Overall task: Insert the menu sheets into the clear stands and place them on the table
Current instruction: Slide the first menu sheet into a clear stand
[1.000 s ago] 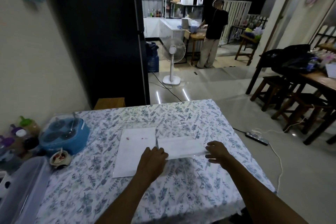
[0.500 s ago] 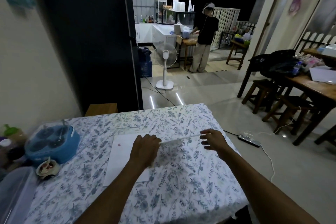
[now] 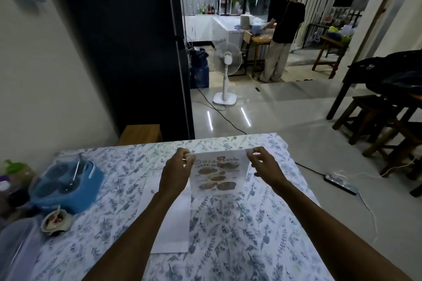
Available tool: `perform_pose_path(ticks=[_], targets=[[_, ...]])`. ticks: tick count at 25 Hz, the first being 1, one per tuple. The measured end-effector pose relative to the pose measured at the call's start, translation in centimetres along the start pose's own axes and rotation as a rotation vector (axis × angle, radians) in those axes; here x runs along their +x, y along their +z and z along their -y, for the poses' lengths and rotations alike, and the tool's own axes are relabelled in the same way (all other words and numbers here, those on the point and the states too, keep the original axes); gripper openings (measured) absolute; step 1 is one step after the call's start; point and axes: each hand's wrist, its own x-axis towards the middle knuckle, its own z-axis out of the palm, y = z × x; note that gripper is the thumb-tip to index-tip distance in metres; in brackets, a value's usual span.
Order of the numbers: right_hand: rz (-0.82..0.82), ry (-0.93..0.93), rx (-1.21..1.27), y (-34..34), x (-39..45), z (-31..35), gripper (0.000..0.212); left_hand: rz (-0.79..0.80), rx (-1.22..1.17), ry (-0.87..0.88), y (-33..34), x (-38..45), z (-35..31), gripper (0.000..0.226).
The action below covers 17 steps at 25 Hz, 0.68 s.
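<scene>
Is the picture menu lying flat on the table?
No, both hands, left hand and right hand, hold the menu sheet up by its top corners.

The tablecloth (image 3: 228, 223) is white with a blue-grey pattern of leaves and flowers. The menu sheet (image 3: 218, 174) shows brown food pictures, and the container (image 3: 68, 187) is blue.
</scene>
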Motion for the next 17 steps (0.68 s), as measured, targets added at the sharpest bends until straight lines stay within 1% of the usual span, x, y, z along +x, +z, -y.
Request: perform_pose_path(ticks=[4,7,9,14,17], targets=[[-0.073,-0.039,0.03,1.8,4.0,-2.4,0.025,-0.034,-0.027,-0.112,3.2,1.7,1.6,0.028],[-0.12,-0.03,0.05,3.2,6.1,-3.8,0.028,-0.063,-0.032,-0.176,6.3,1.3,4.0,0.024],[-0.135,-0.024,0.073,4.0,7.1,-4.5,0.026,-0.092,-0.03,-0.209,7.9,1.0,5.1,0.024],[-0.156,-0.005,0.114,5.2,8.5,-6.1,0.022,-0.112,-0.023,-0.26,9.8,1.2,6.1,0.026],[-0.145,0.023,0.094,5.8,8.8,-7.4,0.024,-0.088,-0.029,-0.259,10.2,0.8,6.6,0.035]])
